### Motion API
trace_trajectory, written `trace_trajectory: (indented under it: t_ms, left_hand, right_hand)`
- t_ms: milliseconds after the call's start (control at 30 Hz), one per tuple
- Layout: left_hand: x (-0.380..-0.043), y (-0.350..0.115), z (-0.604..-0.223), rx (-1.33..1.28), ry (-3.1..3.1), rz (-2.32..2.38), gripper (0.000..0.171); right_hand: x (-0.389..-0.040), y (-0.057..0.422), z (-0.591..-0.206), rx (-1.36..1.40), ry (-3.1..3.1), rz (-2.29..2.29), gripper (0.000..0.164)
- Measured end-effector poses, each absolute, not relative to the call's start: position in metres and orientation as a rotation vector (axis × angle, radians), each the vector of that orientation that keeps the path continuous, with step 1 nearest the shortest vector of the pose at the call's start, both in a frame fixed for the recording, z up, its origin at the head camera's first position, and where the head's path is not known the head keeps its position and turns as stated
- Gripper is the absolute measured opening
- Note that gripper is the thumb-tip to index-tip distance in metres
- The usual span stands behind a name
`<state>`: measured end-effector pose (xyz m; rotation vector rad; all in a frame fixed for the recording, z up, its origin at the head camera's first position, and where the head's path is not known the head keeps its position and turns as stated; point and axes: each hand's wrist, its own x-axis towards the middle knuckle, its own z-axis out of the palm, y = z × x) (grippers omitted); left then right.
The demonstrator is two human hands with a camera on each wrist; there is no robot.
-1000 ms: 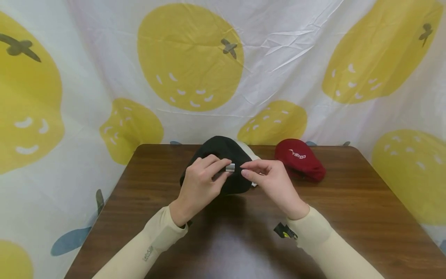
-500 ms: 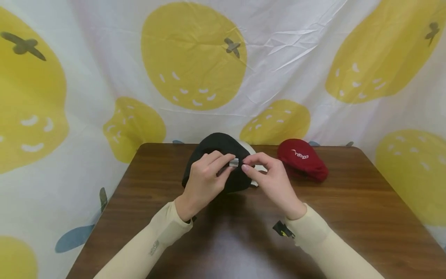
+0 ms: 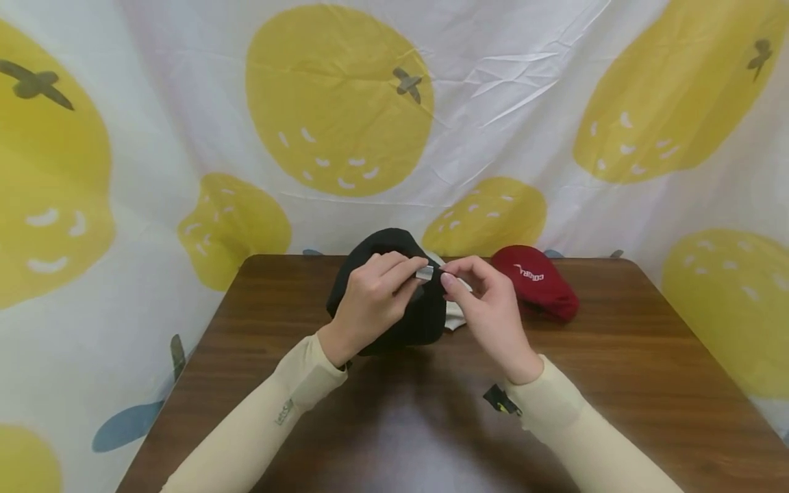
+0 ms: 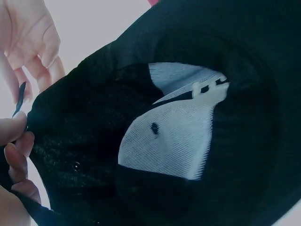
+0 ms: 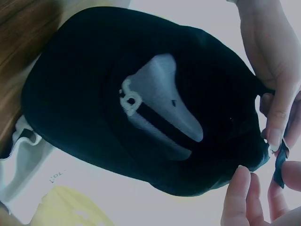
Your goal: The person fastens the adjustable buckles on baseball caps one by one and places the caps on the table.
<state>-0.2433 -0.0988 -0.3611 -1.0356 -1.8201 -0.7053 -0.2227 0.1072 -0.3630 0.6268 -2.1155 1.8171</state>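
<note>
A black cap [image 3: 425,316] hangs over the table, its inside toward me in both wrist views, with white mesh lining [image 4: 164,136] in the crown. My left hand [image 3: 377,294] grips the cap's back strap beside a silver buckle [image 3: 424,273]. Close on its right, my right hand [image 3: 490,308] pinches the strap's dark loose end [image 5: 281,165] between thumb and finger. The right wrist view has the brim [image 5: 70,84] on the left and both hands meeting at the strap on the right.
Behind the black cap lies a white cap [image 3: 455,316], mostly hidden. A red cap [image 3: 533,281] with white lettering rests at the back right of the brown wooden table [image 3: 622,356]. A lemon-patterned cloth [image 3: 345,226] hangs behind the table.
Both hands and the black cap have moved slightly up and right. The right fingers, apart from the buckle a second ago, have come up to it and now pinch the strap's end.
</note>
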Motion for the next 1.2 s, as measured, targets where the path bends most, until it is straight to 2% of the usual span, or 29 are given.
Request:
trace_trajectory:
  t_ms: [267,1200]
  left_hand:
    - [-0.242,-0.103,-0.372,-1.025,-1.882,-0.769,0.032]
    - [-0.233,-0.116,-0.381,-1.012,-1.901,-0.665,0.030]
  right_hand:
    - [-0.208,0.101,-0.347,0.600,-2.168,1.746,0.017]
    - [-0.201,0.095,-0.351,0.642,-2.165,1.598,0.008]
